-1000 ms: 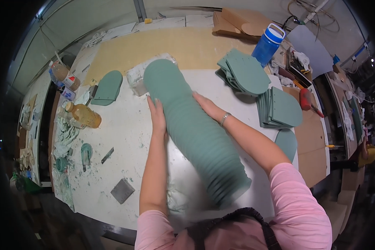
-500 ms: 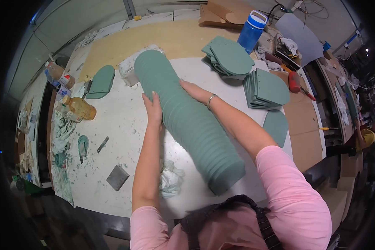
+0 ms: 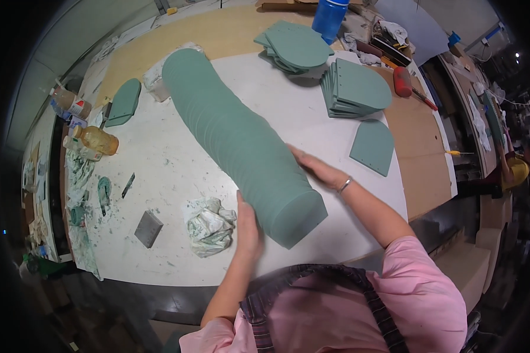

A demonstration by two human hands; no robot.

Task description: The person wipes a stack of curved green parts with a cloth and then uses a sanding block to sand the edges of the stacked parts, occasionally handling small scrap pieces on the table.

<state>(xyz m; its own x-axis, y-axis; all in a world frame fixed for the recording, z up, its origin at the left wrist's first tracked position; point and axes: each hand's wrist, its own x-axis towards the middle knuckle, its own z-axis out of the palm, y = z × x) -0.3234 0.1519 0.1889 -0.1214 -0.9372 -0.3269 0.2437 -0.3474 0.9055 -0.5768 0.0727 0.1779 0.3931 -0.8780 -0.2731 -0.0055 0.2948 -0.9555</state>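
The white desk carries a long row of green plates between the left hand and right hand, both open against its sides. They have shifted toward its near end, which now seems more evenly lined up.

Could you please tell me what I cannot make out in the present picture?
In the head view:
- Left hand: most fingers, hidden by the green row.
- Right hand: some fingertips, hidden by the row.
- White block: partly hidden by the row's far end.
- Blue bottle: top cut off by the upper edge.
- Person at far right: too small and dark.
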